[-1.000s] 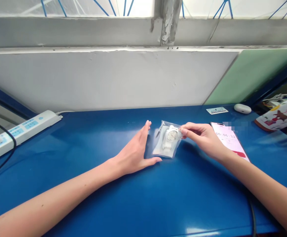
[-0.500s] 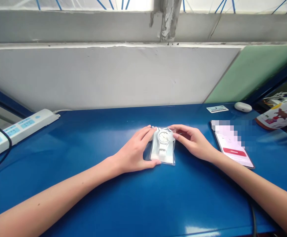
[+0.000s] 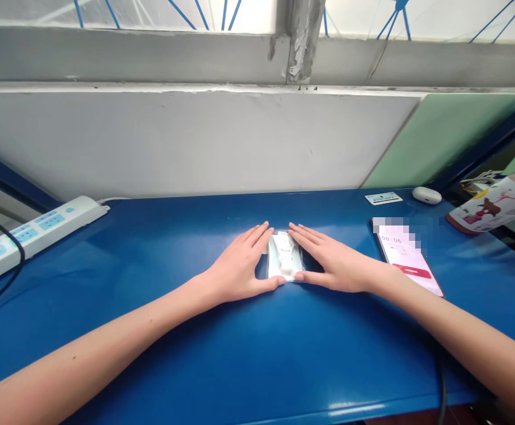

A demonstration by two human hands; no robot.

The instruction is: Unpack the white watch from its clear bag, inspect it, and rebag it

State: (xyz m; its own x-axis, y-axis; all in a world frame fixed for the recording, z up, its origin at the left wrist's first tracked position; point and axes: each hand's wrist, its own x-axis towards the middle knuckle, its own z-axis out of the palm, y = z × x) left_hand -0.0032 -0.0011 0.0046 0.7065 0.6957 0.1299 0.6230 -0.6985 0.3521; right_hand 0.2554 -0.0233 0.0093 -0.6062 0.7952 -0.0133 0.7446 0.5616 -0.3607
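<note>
A clear plastic bag with a white watch (image 3: 284,260) inside lies flat on the blue table (image 3: 257,354), near its middle. My left hand (image 3: 239,268) rests flat on the table against the bag's left edge, fingers stretched out and together. My right hand (image 3: 332,262) lies flat against the bag's right edge, fingers stretched out too, partly covering that side. The two hands frame the bag between them, and neither grips it.
A phone (image 3: 405,257) with a lit pink screen lies right of my right hand. Further back are a small white card (image 3: 383,198) and a white oval case (image 3: 426,195). A white power strip (image 3: 36,227) runs along the left wall. A printed packet (image 3: 494,209) sits at the right edge.
My right hand has let go of the bag after bringing it left and laying it on the table. Both hands have come in and now lie flat on either side of it.
</note>
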